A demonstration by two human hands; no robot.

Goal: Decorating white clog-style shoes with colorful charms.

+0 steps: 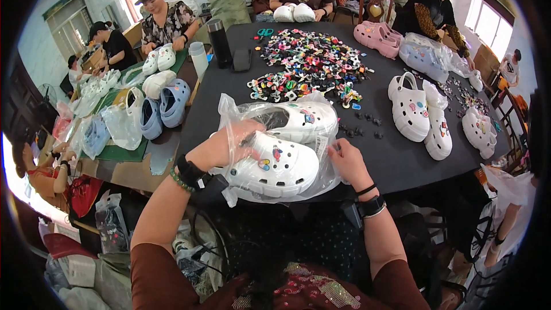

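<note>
A pair of white clogs [282, 163] with colourful charms lies in a clear plastic bag [228, 116] at the near edge of the black table. My left hand [227, 142] reaches into the bag's left side, fingers curled on the heel end of the nearer clog; plastic partly covers the fingertips. On the bag's right side, the fingers of my right hand [346, 161] are closed on the plastic. Beyond the bag is a large heap of small colourful shoe charms [313, 60]. Several black charms [367, 125] lie to the right.
White clogs [410, 109] stand on the right, pink clogs [379, 39] farther back. A dark flask [218, 43] and black case [241, 59] stand at the table's left edge. Blue clogs [174, 103] and bagged shoes cover a left-hand table. Several people work around both tables.
</note>
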